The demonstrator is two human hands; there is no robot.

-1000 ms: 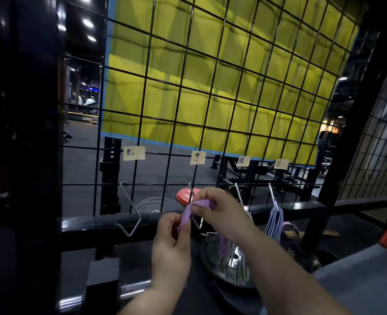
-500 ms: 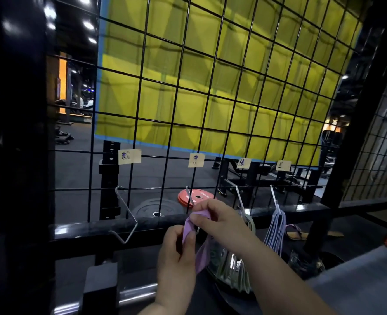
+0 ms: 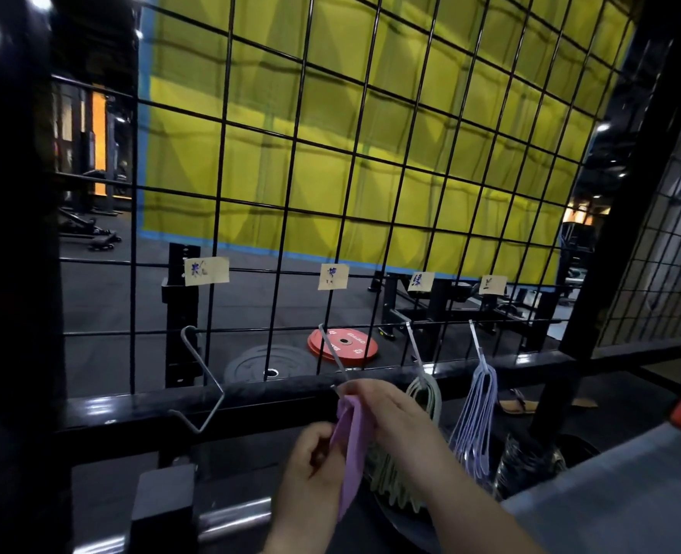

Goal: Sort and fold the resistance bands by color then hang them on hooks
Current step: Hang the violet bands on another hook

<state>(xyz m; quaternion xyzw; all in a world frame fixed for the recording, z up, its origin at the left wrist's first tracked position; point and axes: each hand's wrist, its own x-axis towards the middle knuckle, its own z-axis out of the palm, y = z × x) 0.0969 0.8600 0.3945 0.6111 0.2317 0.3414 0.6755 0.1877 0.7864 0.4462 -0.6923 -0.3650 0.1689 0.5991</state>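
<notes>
Bands of flat, matte rubber are the business here, seen from the head camera. The purple band (image 3: 350,445) hangs as a soft folded strip just below the black wire grid (image 3: 251,332), in front of a glossy black rail (image 3: 211,397). The right hand (image 3: 390,409) pinches the band's top fold between thumb and fingertips, right at the lower end of the second hook (image 3: 332,353), a thin bent rod of bare grey metal. The left hand (image 3: 310,465) sits close below and to the left, fingers curled, pinching the strip's lower edge. Whether the band touches the hook cannot be told. To the left, an angular first hook (image 3: 203,377) hangs bare. To the right, green bands (image 3: 394,485) drape in narrow loops from the third hook (image 3: 414,345), and pale blue bands (image 3: 478,461) hang in long thin loops from the fourth hook (image 3: 475,341). Four small tan paper labels (image 3: 206,271) with handwritten marks are stuck on the grid, one above each hook. Beyond the mesh lie a round red weight plate (image 3: 342,345), a black plate (image 3: 266,363) beside it, and a yellow panel (image 3: 370,133) edged in blue.
</notes>
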